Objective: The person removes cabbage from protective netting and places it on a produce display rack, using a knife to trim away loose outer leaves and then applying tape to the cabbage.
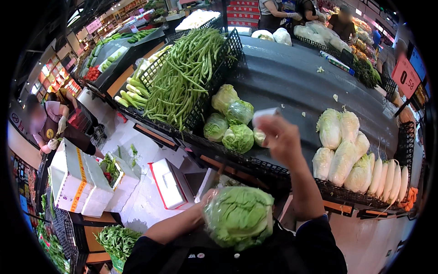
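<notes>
Close to my body, a head of lettuce [239, 214] in clear plastic film rests against my left hand [208, 199], which is closed on its left side; the lettuce hides most of the fingers. My right hand [280, 139] is raised over the front of the display, its fingers bent around a small whitish piece [266, 115] that is too blurred to name. Just left of this hand, several lettuces sit in a cluster, among them a film-wrapped one [240, 112] and a bright green one [238, 138]. Another pale head [260, 137] is partly hidden behind the hand.
Green beans [182, 77] fill a black crate on the left. Wrapped Chinese cabbages [342, 146] and white radishes [387, 180] lie at the right. White foam boxes [171, 185] stand on the floor, and a gloved person [50, 121] works at the far left.
</notes>
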{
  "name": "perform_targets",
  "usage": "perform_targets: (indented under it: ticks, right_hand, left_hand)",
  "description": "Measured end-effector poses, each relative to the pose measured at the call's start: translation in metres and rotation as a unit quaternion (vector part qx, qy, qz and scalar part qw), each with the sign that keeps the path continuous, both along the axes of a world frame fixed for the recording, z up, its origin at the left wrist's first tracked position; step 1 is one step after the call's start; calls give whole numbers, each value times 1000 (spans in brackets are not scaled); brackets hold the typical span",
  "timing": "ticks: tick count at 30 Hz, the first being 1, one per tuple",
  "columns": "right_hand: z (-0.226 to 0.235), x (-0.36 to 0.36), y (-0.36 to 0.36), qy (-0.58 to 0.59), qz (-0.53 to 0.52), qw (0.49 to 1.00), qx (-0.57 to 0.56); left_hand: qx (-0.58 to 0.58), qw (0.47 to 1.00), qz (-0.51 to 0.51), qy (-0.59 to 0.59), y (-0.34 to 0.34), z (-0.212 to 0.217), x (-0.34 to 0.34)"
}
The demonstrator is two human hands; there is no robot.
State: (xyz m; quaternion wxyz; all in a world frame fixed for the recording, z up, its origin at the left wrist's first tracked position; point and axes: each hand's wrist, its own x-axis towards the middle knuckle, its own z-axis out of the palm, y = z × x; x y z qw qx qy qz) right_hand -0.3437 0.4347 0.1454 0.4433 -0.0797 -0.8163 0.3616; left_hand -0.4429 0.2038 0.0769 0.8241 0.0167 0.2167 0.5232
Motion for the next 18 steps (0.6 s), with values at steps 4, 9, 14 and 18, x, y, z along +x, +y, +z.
perform_targets:
  ticks: [4, 9, 14, 18]
  right_hand:
    - [-11, 34, 40, 40, -82, 981, -172]
    - [-62, 92, 62, 63, -129, 894, -424]
    - [-135, 97, 80, 69, -45, 870, -486]
    - [-190, 81, 104, -170, -274, 914, -246]
  left_hand:
    - [180, 979, 89, 32, 27, 4, -6]
    - [176, 795, 200, 545, 120, 12, -26]
    - [252, 364, 86, 892, 208, -28, 17]
    - [233, 488, 20, 841, 252, -73, -5]
